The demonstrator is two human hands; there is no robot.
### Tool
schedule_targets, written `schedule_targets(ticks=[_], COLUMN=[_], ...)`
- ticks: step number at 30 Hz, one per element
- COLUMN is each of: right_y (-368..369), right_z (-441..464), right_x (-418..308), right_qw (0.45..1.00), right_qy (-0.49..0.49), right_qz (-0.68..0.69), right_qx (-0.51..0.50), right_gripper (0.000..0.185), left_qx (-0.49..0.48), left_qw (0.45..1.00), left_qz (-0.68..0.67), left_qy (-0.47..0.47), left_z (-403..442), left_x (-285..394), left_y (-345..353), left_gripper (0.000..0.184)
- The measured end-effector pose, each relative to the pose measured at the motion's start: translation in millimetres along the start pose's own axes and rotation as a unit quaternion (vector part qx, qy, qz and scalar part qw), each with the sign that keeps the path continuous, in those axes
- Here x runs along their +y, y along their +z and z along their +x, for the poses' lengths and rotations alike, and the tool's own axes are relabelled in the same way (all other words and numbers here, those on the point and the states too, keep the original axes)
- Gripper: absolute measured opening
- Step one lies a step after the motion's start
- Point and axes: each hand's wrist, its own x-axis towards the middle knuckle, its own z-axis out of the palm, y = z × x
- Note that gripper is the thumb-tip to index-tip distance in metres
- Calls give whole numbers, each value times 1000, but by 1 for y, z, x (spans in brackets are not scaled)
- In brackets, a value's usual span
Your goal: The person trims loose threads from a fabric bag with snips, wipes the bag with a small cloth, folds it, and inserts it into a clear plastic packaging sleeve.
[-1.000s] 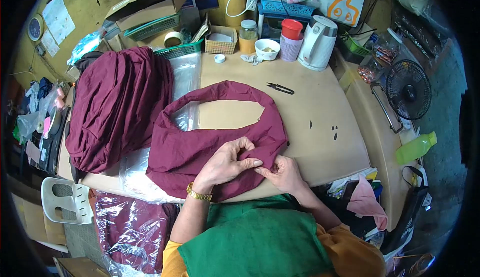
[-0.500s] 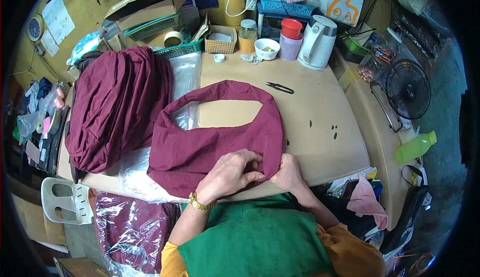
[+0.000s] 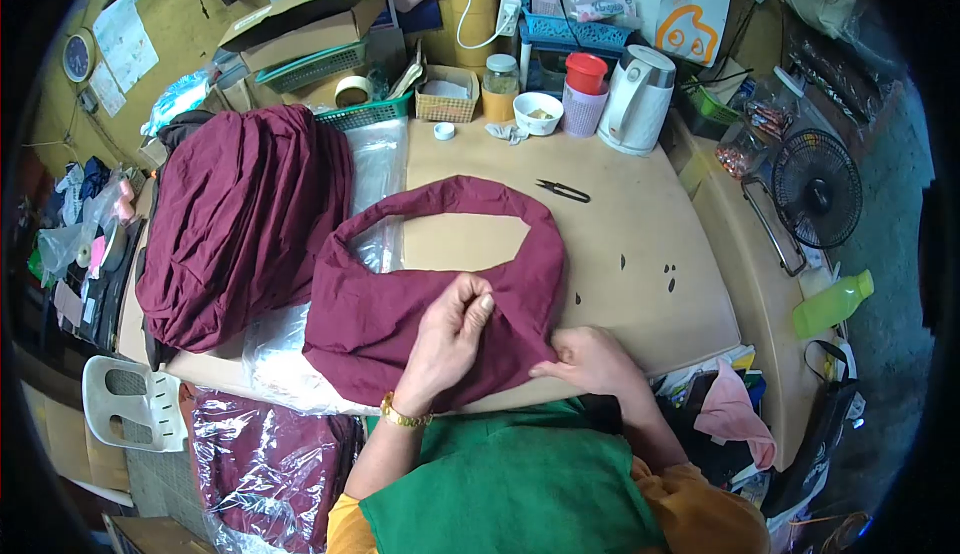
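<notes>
A maroon cloth bag (image 3: 385, 304) with a wide loop strap lies on the brown-covered table (image 3: 640, 214). My left hand (image 3: 450, 334), with a gold watch at the wrist, pinches the cloth near the middle of the bag's body. At the bag's lower right corner, my right hand (image 3: 590, 359) grips the edge between thumb and fingers. The fabric is drawn taut between both hands. Left of the bag rises a large heap of maroon cloth (image 3: 240, 224). Black thread snips (image 3: 564, 191) lie beyond the strap.
Clear plastic bags (image 3: 290, 354) lie partly under the bag and heap. Along the back stand a white kettle (image 3: 638, 101), a lidded cup (image 3: 583, 99), a bowl (image 3: 538, 114) and a jar (image 3: 500, 89). A black fan (image 3: 817, 189) and a green bottle (image 3: 832, 304) are at right.
My left hand has moved up and left from the bag's corner, pulling cloth with it. My right hand has shifted slightly right and down. The whole view has tilted a little.
</notes>
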Motion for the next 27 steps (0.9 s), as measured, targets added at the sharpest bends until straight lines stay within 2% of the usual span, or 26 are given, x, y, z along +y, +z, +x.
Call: schedule_targets(ticks=[1, 3, 4, 6, 7, 8, 10, 13, 15, 16, 18, 20, 23, 25, 26, 27], right_y=[-9, -20, -21, -23, -21, -18, -9, 3, 8, 10, 13, 16, 23, 20, 19, 20], right_z=[-6, -15, -13, -1, 2, 6, 15, 24, 25, 25, 25, 26, 31, 32, 31, 31], right_x=[3, 9, 5, -19, -33, -36, -31, -21, -18, -16, -15, -16, -11, -15, -18, -19], right_qw=[994, 948, 948, 901, 908, 909, 951, 924, 905, 903, 901, 889, 892, 907, 919, 920], right_qy=[1, -22, -19, -244, -202, -201, -138, -156, -169, -156, -142, -133, -106, -121, -134, -134], right_qz=[107, 317, 317, 313, 284, 284, 192, 299, 345, 363, 381, 419, 422, 376, 330, 330], right_qx=[-1, 27, 29, 173, 231, 232, 199, 178, 181, 167, 155, 124, 120, 145, 168, 166], right_gripper=[37, 28, 28, 24, 20, 20, 17, 18, 23, 28, 34, 39, 38, 38, 39, 39], left_qx=[-12, -28, -40, -53, -49, -45, -56, -70, -79, -80, -129, -107, -76, 47, 48, 7], left_qw=[1000, 999, 997, 992, 986, 978, 984, 991, 994, 994, 991, 994, 997, 993, 993, 989], left_qz=[10, 19, 60, 101, 129, 156, 132, 88, -76, -76, -8, -22, -20, 61, 60, 128], left_qy=[-2, -7, 25, 58, 95, 130, 109, 67, -12, -13, -21, -25, 19, 87, 85, 77], left_z=[-1, -2, -3, -3, -2, -3, -5, -5, -7, -7, -5, -4, -2, -5, -6, -7], left_x=[-1, 1, 6, 10, 10, 10, 6, 0, -3, -2, 4, 7, 3, 20, 23, 25], left_y=[1, 4, 6, 11, 14, 16, 16, 10, 5, 1, -7, -6, -2, 10, 8, 4], left_gripper=[13, 13, 16, 18, 19, 20, 18, 15, 12, 12, 12, 15, 16, 18, 18, 18])
